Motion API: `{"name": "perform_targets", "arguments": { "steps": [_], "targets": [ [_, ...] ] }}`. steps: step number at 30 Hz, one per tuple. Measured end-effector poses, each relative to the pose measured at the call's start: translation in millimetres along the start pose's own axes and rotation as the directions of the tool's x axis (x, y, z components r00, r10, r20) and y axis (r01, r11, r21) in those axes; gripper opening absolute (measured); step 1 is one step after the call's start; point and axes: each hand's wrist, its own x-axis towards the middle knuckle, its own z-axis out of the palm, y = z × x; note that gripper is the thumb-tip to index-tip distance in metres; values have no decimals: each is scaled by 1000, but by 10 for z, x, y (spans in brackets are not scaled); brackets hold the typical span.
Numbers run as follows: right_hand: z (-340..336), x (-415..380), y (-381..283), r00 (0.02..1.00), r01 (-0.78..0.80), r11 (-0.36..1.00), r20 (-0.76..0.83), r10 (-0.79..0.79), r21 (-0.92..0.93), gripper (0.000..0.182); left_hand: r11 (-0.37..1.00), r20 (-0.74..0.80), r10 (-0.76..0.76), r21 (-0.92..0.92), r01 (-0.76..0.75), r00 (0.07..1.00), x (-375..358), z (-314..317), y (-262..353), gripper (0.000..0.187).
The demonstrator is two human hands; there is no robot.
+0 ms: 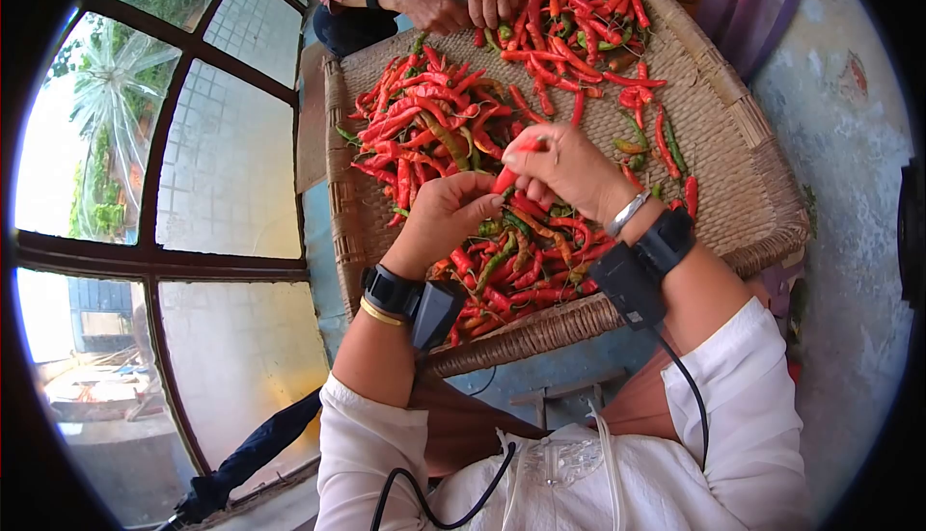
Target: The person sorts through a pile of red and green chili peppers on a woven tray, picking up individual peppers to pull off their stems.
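In front of me a red chili pepper (pixel 504 181) is pinched between both of my hands, above a wide woven basket tray (pixel 709 179). My left hand (pixel 439 222) has thumb and fingertips closed on its lower end. From the upper right, my right hand (pixel 577 172) is closed around the other end, its fingers covering part of it. Beneath my hands lies a heap of mostly red chili peppers (pixel 526 275), some partly green. A larger pile of chili peppers (pixel 420 111) is just beyond my left hand.
Across the tray, another person's two hands (pixel 434 7) reach to its far rim beside another chili pile (pixel 588 15). Loose peppers (pixel 666 140) lie at the right. A framed window (pixel 227 164) stands at left, with a dark folded umbrella (pixel 256 454) below. A cable (pixel 690 381) hangs from my right wrist.
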Motion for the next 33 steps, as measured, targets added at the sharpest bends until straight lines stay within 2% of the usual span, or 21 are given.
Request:
{"name": "perform_targets", "arguments": {
  "steps": [1, 2, 4, 5, 7, 8, 11, 13, 15, 17, 18, 19, 20, 21, 22, 23, 25, 26, 30, 31, 33],
  "targets": [
    [-59, 24, 13, 1000, -1, 1000, 0, 1, -1, 16, 981, -51, 65, 184, -55, 997, 15, -14, -48, 15],
    [-124, 49, 12, 995, 38, 989, -93, -25, 141, 16, 982, -53, 66, 183, -55, 996, 16, -47, -82, 15],
    [-224, 101, 19, 969, 181, 853, -236, -70, 489, 17, 742, -38, 53, 670, -14, 998, -8, -150, -121, 18],
    [-270, 108, 10, 938, 157, 833, -343, 41, 530, 17, 741, -38, 52, 671, -13, 998, -20, -192, -169, 18],
    [-325, 122, 39, 898, 123, 798, -408, 164, 590, 17, 580, 49, -102, 814, 20, 994, -41, -233, -266, 23],
    [-316, 121, 59, 898, 124, 797, -408, 163, 591, 17, 579, 49, -102, 815, 20, 994, -57, -227, -305, 23],
    [-239, 96, 92, 973, -13, 864, -191, 126, 503, 18, 527, 55, -16, 849, -38, 998, -74, -234, -345, 22],
    [-145, 64, 59, 991, -30, 914, -107, 80, 404, 20, 486, 74, -74, 873, -28, 994, -56, -229, -384, 20],
    [-92, 53, 35, 991, -70, 941, -82, 102, 332, 26, 497, 83, -100, 867, -22, 992, -43, -237, -344, 23],
    [-40, 53, 58, 994, -106, 993, -15, 107, 53, 25, 547, 106, -207, 837, 25, 973, -39, -223, -222, 21],
    [-2, 35, 43, 993, -117, 993, 14, 117, 11, 25, 547, 107, -210, 837, 26, 972, -52, -223, -168, 21],
    [35, 29, 59, 993, -119, 993, 14, 118, 13, 25, 716, 112, -77, 697, -23, 991, -65, -226, -109, 18],
    [71, 27, 81, 999, -18, 995, 49, 23, -99, 25, 845, 86, 55, 526, -92, 995, -80, -226, -49, 17],
    [93, 32, 108, 993, 88, 974, 95, -69, -207, 26, 845, 85, 54, 526, -91, 995, -93, -210, 24, 17],
    [115, 50, 136, 980, 176, 937, 138, -140, -302, 26, 945, 71, 25, 323, -47, 997, -104, -177, 98, 15],
    [118, 35, 141, 980, 176, 937, 141, -139, -302, 26, 995, 64, -6, 102, -1, 998, -104, -142, 144, 14],
    [181, -45, 28, 985, 29, 985, 172, 1, -172, 21, 994, 61, -1, 105, -5, 998, -95, -78, 176, 15],
    [209, -2, 140, 994, 45, 998, 104, -40, -51, 21, 994, 62, 3, 109, -10, 998, -91, -50, 176, 17],
    [161, -22, 80, 996, -38, 999, 82, 41, -33, 18, 999, 56, 43, 4, -44, 997, -38, 26, 59, 19],
    [138, -29, 52, 997, -59, 996, 51, 62, -72, 17, 999, 57, 44, 3, -44, 997, -40, 13, 60, 19],
    [59, -8, 15, 998, -56, 991, -42, 52, -123, 13, 962, 31, 62, 263, -68, 998, -45, -59, 80, 18]
  ]
}}
